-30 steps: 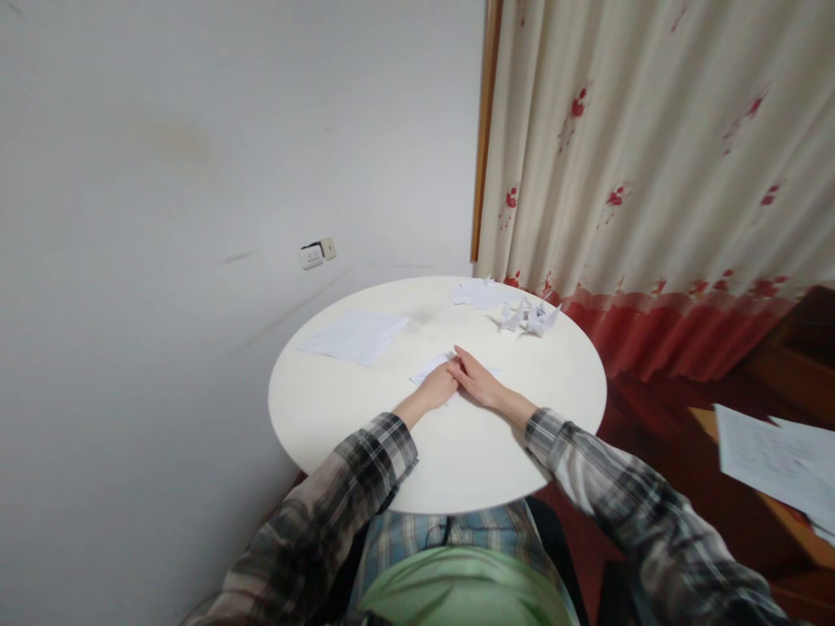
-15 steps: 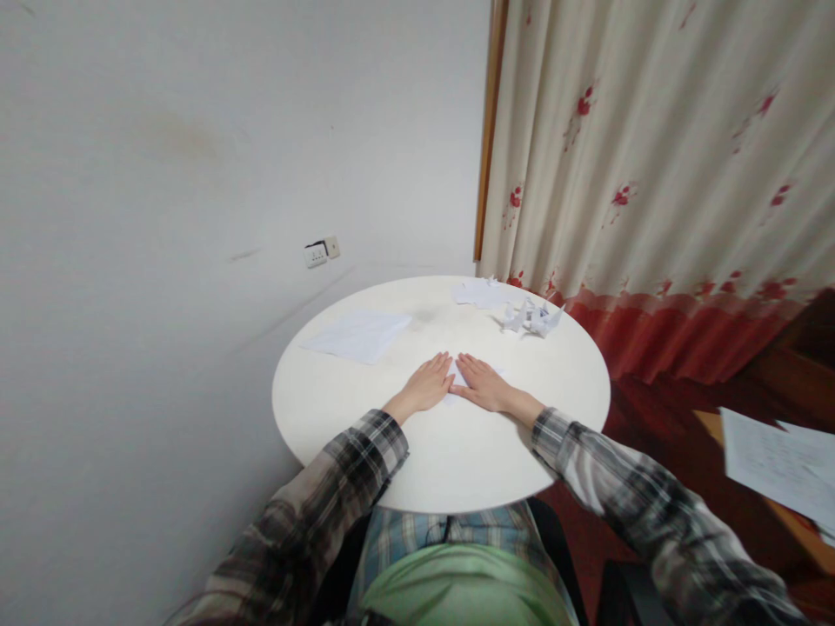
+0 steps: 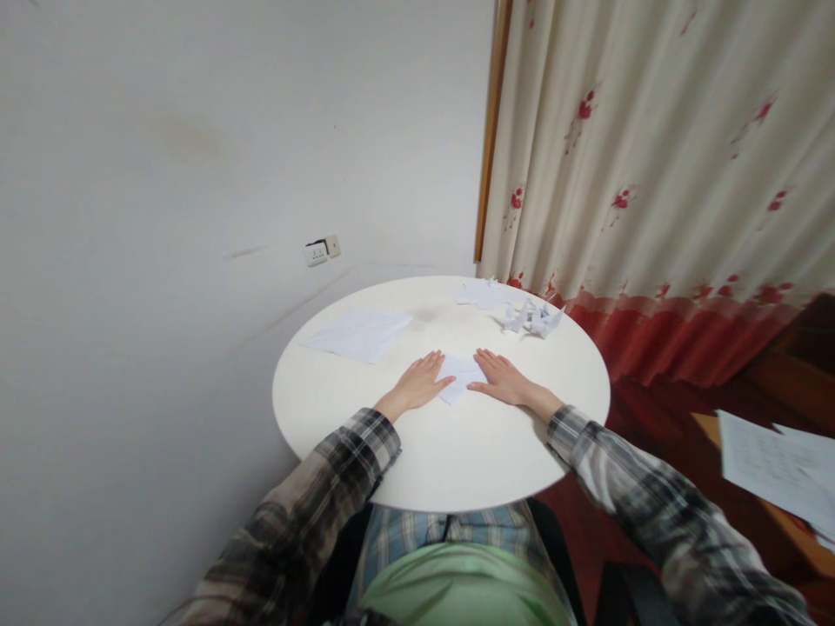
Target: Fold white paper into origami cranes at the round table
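Note:
A small folded piece of white paper [image 3: 459,376] lies flat on the round white table [image 3: 450,465], with a point toward me and a crease line across it. My left hand [image 3: 421,381] rests flat on its left edge, fingers stretched out and thumb on the paper. On the opposite edge lies my right hand [image 3: 504,380], also flat, its thumb touching the paper's right side. Between the two hands the middle of the paper shows. Neither hand grasps anything.
Flat white sheets [image 3: 358,335] lie at the table's left. Several folded paper figures [image 3: 533,319] stand at the back right, near more paper [image 3: 484,294]. A wall [image 3: 163,348] borders the left; a curtain [image 3: 626,252] hangs behind. Printed papers [image 3: 776,461] lie lower right.
My hands have moved apart, left hand to the left and right hand to the right, sliding outward over the folded paper. More of the paper's middle now shows between them.

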The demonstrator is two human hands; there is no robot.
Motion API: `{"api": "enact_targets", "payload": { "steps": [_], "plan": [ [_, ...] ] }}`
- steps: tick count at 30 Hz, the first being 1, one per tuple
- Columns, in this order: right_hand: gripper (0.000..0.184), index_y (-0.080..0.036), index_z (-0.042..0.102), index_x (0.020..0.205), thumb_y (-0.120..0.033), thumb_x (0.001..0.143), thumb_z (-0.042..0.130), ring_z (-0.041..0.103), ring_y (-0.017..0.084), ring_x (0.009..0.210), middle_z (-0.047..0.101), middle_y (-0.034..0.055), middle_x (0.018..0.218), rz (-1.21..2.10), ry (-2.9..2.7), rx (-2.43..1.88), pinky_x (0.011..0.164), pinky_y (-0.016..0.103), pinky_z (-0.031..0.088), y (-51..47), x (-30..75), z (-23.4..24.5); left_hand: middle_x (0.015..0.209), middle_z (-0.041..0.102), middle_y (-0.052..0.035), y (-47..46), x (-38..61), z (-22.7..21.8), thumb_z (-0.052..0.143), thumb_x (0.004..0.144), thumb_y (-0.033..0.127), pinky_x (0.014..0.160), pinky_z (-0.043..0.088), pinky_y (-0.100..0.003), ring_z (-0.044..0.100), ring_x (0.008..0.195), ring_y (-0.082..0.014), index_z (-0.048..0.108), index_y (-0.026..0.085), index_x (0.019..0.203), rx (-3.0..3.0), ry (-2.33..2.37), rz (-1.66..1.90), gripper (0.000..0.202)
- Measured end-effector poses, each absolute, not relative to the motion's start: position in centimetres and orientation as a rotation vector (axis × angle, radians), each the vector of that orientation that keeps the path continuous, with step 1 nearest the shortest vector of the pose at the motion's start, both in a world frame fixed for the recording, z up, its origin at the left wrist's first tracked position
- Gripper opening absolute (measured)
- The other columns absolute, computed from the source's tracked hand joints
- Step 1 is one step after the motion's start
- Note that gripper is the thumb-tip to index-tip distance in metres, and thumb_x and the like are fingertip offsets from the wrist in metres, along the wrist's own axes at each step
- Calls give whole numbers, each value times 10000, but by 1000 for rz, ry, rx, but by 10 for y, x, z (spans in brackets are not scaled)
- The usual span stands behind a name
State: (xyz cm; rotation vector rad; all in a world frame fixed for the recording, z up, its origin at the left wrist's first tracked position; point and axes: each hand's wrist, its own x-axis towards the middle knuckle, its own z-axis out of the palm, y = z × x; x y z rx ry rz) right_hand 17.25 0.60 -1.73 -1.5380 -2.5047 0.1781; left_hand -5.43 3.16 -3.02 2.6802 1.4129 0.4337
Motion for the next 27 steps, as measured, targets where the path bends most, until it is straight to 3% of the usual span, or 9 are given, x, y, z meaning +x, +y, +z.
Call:
{"api": "enact_targets", "payload": {
  "steps": [4, 10, 23, 27],
  "plan": [
    [724, -191, 270, 1373, -607, 794, 394, 214, 223, 1326, 241, 100, 1439, 141, -2521, -1282, 1070, 405, 203, 6, 179, -15, 1424, 251, -166, 28, -54, -25, 289, 801, 628, 1059, 156, -362, 219, 1323, -249, 304, 98, 1337, 2679, 1391, 409, 754],
    [489, -165, 453, 1264, -437, 859, 409, 472, 199, 1155, 492, 121, 1274, 28, -2485, -1042, 983, 352, 377, 2, 176, -13, 1447, 200, -150, 24, -54, -18, 275, 770, 677, 1062, 132, -357, 171, 1336, -250, 282, 107, 1353, 2686, 1418, 312, 815],
    [362, -182, 489, 1218, -236, 877, 381, 524, 192, 1094, 533, 95, 1235, -134, -2483, -1077, 910, 324, 428, 9, 157, 3, 1418, 293, -125, 27, -50, -6, 326, 818, 575, 1064, 156, -353, 234, 1317, -234, 363, 140, 1321, 2611, 1373, 460, 666],
    [327, -193, 527, 1168, -226, 889, 361, 590, 183, 978, 620, 75, 1108, -67, -2319, -1205, 842, 293, 447, 12, 162, -1, 1417, 303, -97, 23, -54, 2, 365, 827, 524, 1073, 153, -370, 224, 1323, -212, 334, 167, 1335, 2589, 1249, 591, 622]
  ]
}}
